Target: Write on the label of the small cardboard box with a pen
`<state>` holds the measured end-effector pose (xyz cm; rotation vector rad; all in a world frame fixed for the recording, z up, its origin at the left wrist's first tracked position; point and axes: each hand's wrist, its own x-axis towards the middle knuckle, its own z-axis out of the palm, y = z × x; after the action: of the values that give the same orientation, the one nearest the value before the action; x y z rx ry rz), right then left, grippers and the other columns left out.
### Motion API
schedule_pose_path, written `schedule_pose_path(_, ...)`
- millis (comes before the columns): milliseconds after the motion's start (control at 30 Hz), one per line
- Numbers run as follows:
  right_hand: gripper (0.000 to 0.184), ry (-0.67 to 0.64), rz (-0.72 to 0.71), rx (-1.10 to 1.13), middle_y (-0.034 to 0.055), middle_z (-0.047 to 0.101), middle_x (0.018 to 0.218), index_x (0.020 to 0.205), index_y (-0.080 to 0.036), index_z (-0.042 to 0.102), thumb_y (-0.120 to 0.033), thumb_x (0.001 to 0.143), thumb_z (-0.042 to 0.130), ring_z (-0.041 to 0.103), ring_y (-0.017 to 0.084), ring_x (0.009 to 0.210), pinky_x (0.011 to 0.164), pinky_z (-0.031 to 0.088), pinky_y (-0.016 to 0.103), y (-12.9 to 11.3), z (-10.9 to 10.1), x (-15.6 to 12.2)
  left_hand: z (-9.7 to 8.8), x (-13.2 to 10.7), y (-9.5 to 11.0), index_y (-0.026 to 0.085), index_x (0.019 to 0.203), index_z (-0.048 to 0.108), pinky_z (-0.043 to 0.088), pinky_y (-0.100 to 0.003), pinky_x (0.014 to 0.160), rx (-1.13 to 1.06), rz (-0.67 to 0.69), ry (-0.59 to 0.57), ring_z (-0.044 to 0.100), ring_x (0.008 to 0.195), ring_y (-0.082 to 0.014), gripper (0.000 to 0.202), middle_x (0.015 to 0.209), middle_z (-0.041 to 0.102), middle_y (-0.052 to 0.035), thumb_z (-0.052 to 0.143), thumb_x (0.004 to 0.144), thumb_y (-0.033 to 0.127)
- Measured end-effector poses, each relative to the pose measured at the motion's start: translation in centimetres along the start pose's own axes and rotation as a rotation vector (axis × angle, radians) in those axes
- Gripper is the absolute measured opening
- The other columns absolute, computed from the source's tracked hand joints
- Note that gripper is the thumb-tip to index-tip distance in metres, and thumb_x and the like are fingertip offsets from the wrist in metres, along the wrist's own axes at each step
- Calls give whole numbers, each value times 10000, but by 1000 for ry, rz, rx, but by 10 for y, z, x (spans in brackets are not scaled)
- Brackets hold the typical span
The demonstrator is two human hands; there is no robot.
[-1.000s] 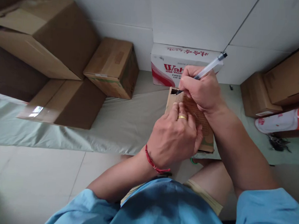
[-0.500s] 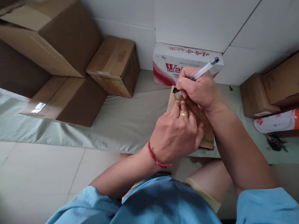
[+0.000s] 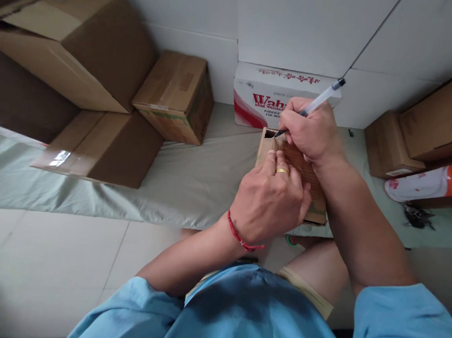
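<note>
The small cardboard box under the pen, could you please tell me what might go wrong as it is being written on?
The small cardboard box lies on a wrinkled sheet, steadied only by the left hand; pen pressure may shift it and smear the line. The pen tip sits near the box's far edge, where the right hand could slip off. The cardboard may also dent under the tip.

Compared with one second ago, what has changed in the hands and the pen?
The right hand has shifted the pen tip slightly right along the top edge of the small cardboard box. The left hand stays pressed on the box; nothing was let go.
</note>
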<state>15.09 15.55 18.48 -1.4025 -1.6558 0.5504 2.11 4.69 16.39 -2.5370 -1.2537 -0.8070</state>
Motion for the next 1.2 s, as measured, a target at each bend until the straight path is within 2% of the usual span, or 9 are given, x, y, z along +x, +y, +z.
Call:
schedule_pose_path(200, 342, 79, 16, 0, -44, 440, 587, 604, -234, 457, -119, 888, 609, 420, 123, 626, 622, 366, 289, 3, 0, 0, 2, 0, 0, -23, 1166, 797, 677, -453, 900, 7, 4, 32, 776, 1233, -396, 473, 1294, 778, -319, 485, 1076, 322)
schedule_pose_path(367, 348, -10, 11, 78, -53, 489, 607, 622, -231, 491, -76, 906, 619, 439, 125, 646, 664, 393, 289, -3, 2, 3, 2, 0, 0, -10, 1151, 802, 673, -470, 906, -8, 1, 16, 775, 1221, -399, 464, 1311, 770, -322, 496, 1073, 330)
schedule_pose_path(533, 365, -46, 84, 95, -69, 482, 516, 600, -230, 512, -24, 884, 617, 423, 107, 551, 614, 377, 290, -5, 5, 6, 2, 0, 0, -24, 1175, 794, 663, -488, 933, -29, -5, 12, 766, 1238, -412, 460, 1314, 766, -329, 504, 1074, 319)
schedule_pose_path(733, 365, -22, 54, 46, -50, 502, 572, 607, -233, 528, -130, 935, 652, 448, 125, 629, 643, 407, 280, 0, 4, 8, 3, -1, 0, -10, 1177, 797, 658, -488, 953, -42, -17, -5, 756, 1267, -411, 446, 1330, 762, -322, 525, 1073, 329)
schedule_pose_path(867, 393, 16, 81, 14, -40, 501, 571, 597, -233, 520, -106, 938, 669, 437, 134, 646, 658, 401, 299, 1, 4, 9, 4, -2, 0, 9, 1198, 799, 654, -489, 978, -63, -31, -8, 748, 1288, -402, 440, 1338, 768, -302, 539, 1071, 341)
schedule_pose_path(1033, 385, 20, 63, 79, -50, 496, 537, 591, -237, 518, -52, 916, 608, 437, 132, 598, 640, 391, 310, 0, 4, 8, 4, -2, 0, 3, 1224, 793, 656, -493, 973, -78, -42, -6, 744, 1297, -404, 447, 1346, 765, -301, 537, 1068, 335)
schedule_pose_path(1200, 415, 10, 57, -13, -45, 461, 556, 589, -244, 491, -149, 955, 663, 472, 144, 645, 672, 407, 315, 3, 3, 9, 4, -2, 0, 5, 1213, 796, 653, -483, 981, -71, -42, -7, 744, 1299, -397, 452, 1339, 770, -297, 525, 1072, 337)
